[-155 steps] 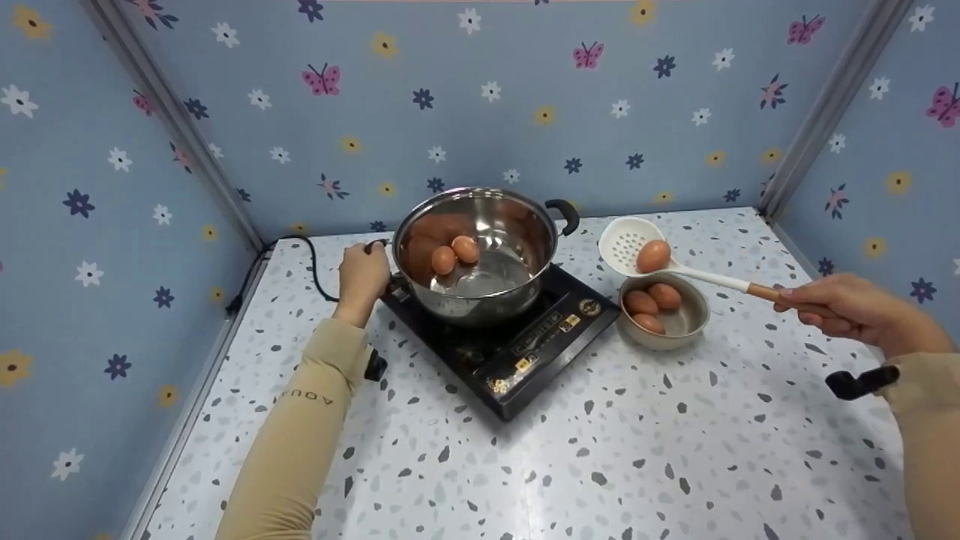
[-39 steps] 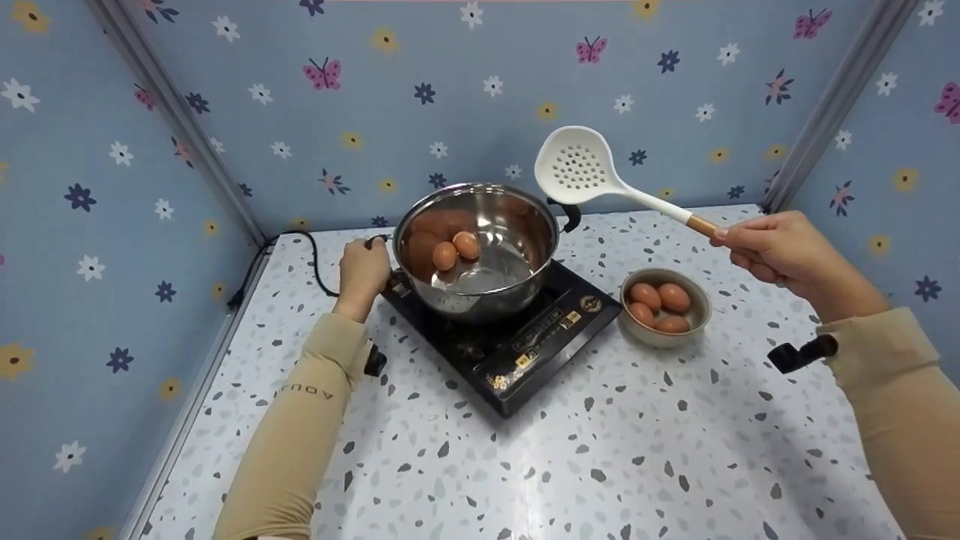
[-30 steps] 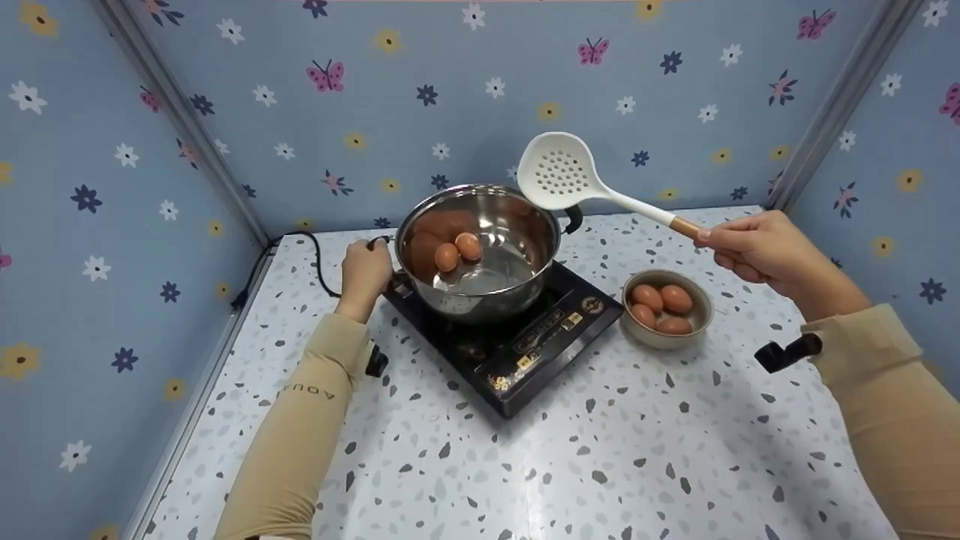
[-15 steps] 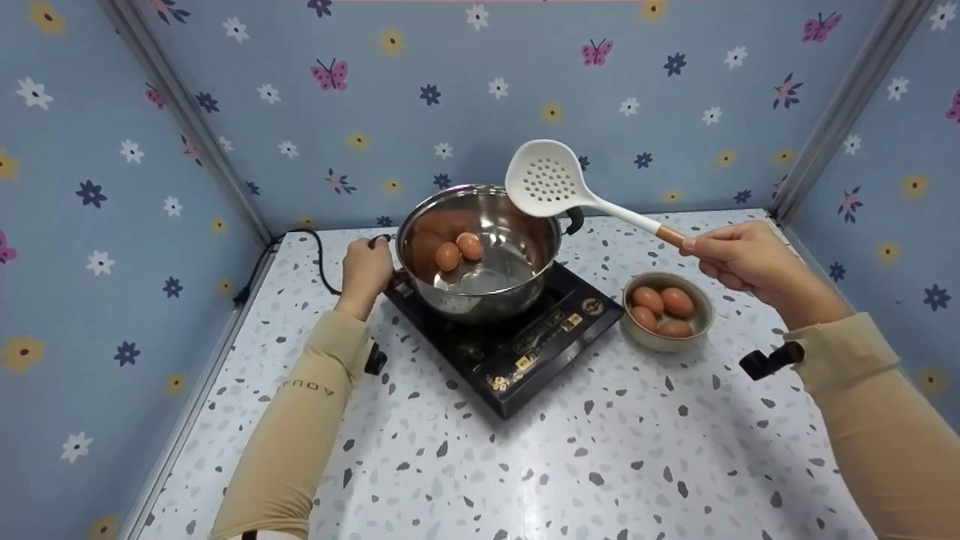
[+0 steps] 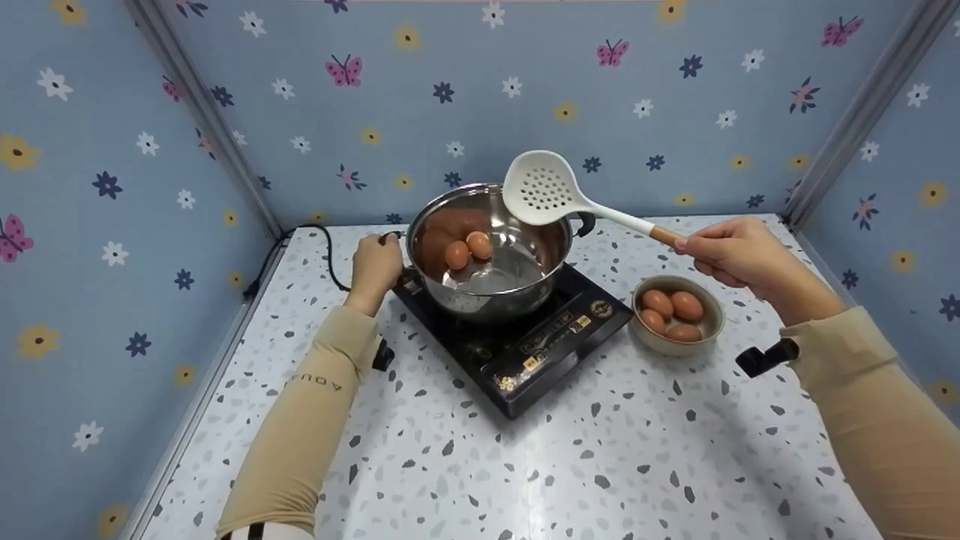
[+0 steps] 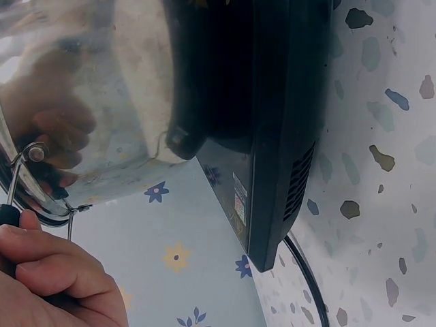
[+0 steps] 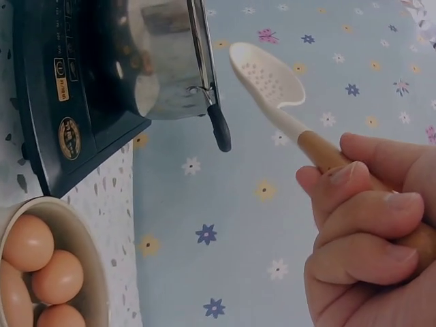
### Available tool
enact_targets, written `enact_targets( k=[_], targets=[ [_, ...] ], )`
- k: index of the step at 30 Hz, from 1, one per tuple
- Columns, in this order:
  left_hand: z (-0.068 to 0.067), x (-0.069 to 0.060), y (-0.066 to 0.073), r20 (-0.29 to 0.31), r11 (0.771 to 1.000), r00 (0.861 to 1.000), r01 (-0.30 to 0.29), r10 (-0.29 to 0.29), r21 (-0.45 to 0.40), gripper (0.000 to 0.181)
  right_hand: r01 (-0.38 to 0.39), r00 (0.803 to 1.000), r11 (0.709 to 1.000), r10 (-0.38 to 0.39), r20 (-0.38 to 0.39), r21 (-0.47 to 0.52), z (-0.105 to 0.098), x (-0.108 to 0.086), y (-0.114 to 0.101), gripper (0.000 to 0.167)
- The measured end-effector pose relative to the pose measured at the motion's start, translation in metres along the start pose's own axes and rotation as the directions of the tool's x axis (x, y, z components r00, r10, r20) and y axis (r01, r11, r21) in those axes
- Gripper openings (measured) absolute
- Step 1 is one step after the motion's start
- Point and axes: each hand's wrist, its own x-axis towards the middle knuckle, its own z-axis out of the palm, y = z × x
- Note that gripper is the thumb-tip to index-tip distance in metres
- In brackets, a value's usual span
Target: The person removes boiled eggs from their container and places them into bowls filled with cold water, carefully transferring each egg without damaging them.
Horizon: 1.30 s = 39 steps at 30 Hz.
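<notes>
My left hand [image 5: 376,264] grips the black side handle of a steel pot [image 5: 495,304]; the left wrist view shows the fingers [image 6: 58,269] curled round that handle. Two brown eggs [image 5: 457,255] lie on the pot's bottom. In my right hand [image 5: 739,255] is the wooden handle of a white slotted spoon [image 5: 546,187], whose bowl hangs over the pot's right rear rim with nothing in it. Right of the pot stands a small beige bowl [image 5: 679,349] with several brown eggs [image 7: 58,277] inside.
Under the pot sits a black induction cooker [image 5: 517,375], with a black cord [image 5: 330,259] at the left rear. The speckled white table [image 5: 600,465] meets flowered blue panels [image 5: 337,112] at the back and both sides.
An egg that lay on the slotted spoon is now in the beige bowl. The spoon has since swung left, then lowered to the pot's rim. My left hand stays on the handle.
</notes>
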Motion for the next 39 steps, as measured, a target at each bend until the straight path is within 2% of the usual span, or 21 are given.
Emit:
enact_targets(
  k=[6,14,20,26,35,39],
  targets=[
    [0.001,0.000,0.001,-0.008,1.000,1.000,0.014,-0.014,0.008,0.034,-0.021,1.000,0.994,0.020,-0.013,-0.112,0.012,0.008,-0.025,0.035],
    [0.002,0.002,0.001,0.002,1.000,1.000,0.006,-0.006,0.007,0.036,-0.025,1.000,0.976,0.026,-0.001,-0.218,0.031,0.017,-0.050,0.029],
    [0.002,0.003,0.001,-0.001,1.000,1.000,-0.009,0.009,0.016,0.036,0.006,1.000,0.951,-0.008,-0.005,-0.308,0.043,0.027,-0.061,0.027],
    [0.000,0.000,0.000,0.008,1.000,1.000,-0.003,0.003,0.027,0.034,-0.004,1.000,0.938,0.001,-0.010,-0.347,0.051,0.036,-0.068,0.028],
    [-0.001,-0.004,0.002,0.008,1.000,1.000,0.002,-0.002,0.024,0.033,-0.007,1.000,0.891,-0.006,-0.028,-0.455,0.066,0.040,-0.077,0.034],
    [-0.001,-0.003,0.001,0.018,1.000,1.000,0.005,-0.006,0.021,0.033,-0.008,0.999,0.861,-0.018,-0.046,-0.509,0.072,0.042,-0.080,0.044]
  ],
)
